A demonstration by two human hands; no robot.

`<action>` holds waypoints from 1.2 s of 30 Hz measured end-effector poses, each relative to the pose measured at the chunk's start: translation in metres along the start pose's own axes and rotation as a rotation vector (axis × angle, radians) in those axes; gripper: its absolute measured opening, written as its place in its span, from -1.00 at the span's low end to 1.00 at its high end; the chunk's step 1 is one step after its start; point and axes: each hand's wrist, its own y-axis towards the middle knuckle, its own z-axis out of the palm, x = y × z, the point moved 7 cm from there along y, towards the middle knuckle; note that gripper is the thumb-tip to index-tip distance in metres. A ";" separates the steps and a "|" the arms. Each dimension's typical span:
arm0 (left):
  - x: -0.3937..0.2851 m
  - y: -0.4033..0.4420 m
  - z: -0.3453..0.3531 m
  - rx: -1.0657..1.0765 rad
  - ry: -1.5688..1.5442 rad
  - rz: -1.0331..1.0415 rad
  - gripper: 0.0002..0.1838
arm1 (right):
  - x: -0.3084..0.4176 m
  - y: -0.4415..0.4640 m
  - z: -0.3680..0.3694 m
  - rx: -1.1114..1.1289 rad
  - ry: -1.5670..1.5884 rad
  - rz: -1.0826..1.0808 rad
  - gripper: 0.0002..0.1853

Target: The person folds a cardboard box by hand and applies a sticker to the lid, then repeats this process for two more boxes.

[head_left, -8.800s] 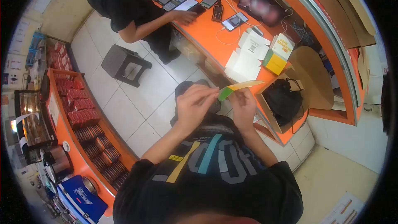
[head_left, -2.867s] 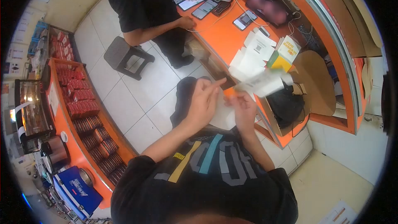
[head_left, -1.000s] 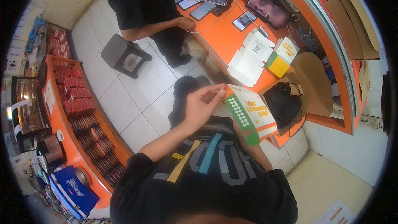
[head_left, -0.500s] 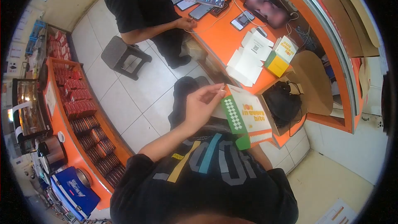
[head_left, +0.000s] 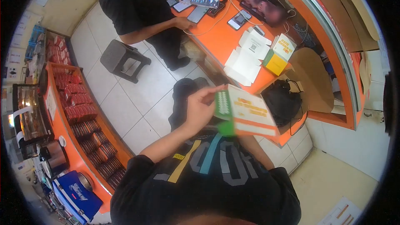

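A white, green and orange food carton [head_left: 251,108] with yellow lettering is raised in front of my chest, slightly smeared by motion. My left hand [head_left: 201,107] grips its upper left corner, the fingers closed over the edge beside the green checked side panel. A green flap [head_left: 226,129] hangs out at the carton's lower left. My right forearm [head_left: 255,152] reaches up behind the carton, which hides my right hand and its fingers. Past the carton, on the orange counter [head_left: 216,37], lie an unfolded white carton [head_left: 243,66] and a yellow, green and white carton [head_left: 278,58].
At the counter a person in black [head_left: 137,6] holds a phone [head_left: 204,1] among several other phones. A cardboard box [head_left: 310,79] with a black bag [head_left: 283,98] sits at the counter's near end. A grey stool [head_left: 125,58] stands on the tiles. Shelves [head_left: 79,100] of packs line the left.
The carton has turned, so its printed face tilts differently and the green flap has swung left. My left hand's fingers have closed further around the carton's edge.
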 end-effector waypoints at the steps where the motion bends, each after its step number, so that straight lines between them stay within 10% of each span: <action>1: -0.010 0.001 -0.001 0.022 0.125 0.070 -0.66 | 0.005 0.000 0.000 0.003 -0.021 -0.020 -0.68; 17: 0.020 0.017 -0.019 -0.016 0.356 0.007 -0.68 | 0.023 0.000 0.025 -0.094 -0.855 -0.708 -0.68; 20: 0.018 0.024 -0.042 -0.014 0.249 0.016 -0.72 | 0.063 0.012 0.008 0.040 -0.185 -0.338 -0.53; 31: 0.043 0.012 -0.064 -0.041 0.470 -0.399 -0.79 | -0.020 0.037 0.002 -0.059 -0.363 -0.021 -0.62; 36: 0.010 0.007 -0.015 0.058 0.346 0.056 -0.53 | 0.015 0.020 0.052 0.273 -0.487 -0.036 -0.68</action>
